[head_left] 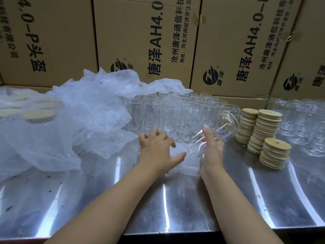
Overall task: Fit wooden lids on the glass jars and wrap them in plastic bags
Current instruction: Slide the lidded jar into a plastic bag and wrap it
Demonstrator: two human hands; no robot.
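Nearest, the steel table [105, 199] lies under both forearms. Ahead, the left hand [158, 150], fingers spread and loosely bent, and the right hand [212, 148], fingers straight, stand apart, flanking a clear plastic bag [189, 159]; neither plainly grips it. Just past the right fingertips lies the bagged glass jar [218, 127], wooden lid [229, 121] on. Lid stacks [263, 131] stand rightward, empty jars [158, 110] beyond, bubble wrap [91, 117] leftward.

head cam | faces forward-down | close over steel table [255, 199] | cardboard boxes [140, 41] behind
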